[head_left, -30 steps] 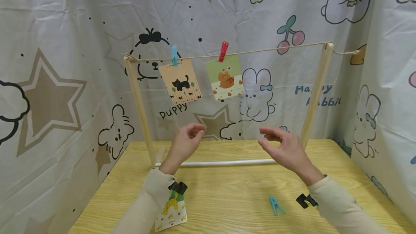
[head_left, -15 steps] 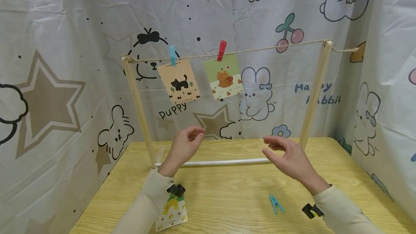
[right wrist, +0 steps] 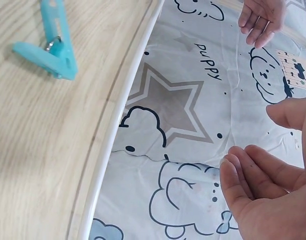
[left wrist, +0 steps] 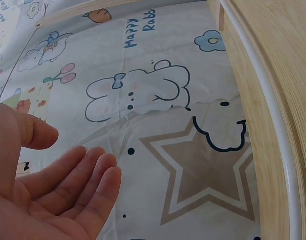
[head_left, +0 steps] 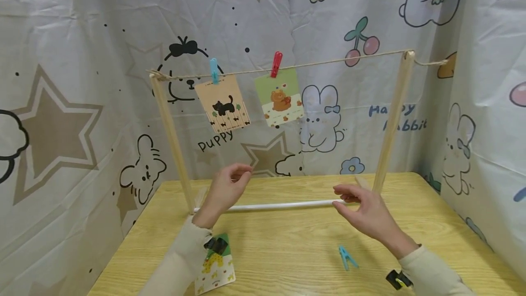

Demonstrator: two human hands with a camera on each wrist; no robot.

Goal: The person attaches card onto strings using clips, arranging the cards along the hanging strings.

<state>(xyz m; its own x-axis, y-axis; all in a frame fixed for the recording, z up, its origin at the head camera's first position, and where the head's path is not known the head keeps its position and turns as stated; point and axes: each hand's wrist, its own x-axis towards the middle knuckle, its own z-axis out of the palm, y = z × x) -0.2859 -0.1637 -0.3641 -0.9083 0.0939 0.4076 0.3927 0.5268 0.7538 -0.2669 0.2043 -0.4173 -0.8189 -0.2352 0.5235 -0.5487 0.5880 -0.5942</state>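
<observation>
Head view: light-blue plastic clothespin (head_left: pixel 343 258) on yellow wood-grain tabletop (head_left: pixel 287 250), nearer the wearer than the bare right hand (head_left: pixel 370 214) and slightly to its left; long axis slanting from far-left to near-right, joined end away; bare left hand (head_left: pixel 225 190) farther off; green-and-white card with yellow animal (head_left: pixel 218 275) flat, partly hidden behind black wrist device (head_left: pixel 216 244)

Left wrist view: thumb parted from gently bent fingers, nothing held

Right wrist view: thumb well clear of bent fingers, nothing between; clothespin lying on its side, legs splayed, metal spring (right wrist: pixel 54 42) showing
</observation>
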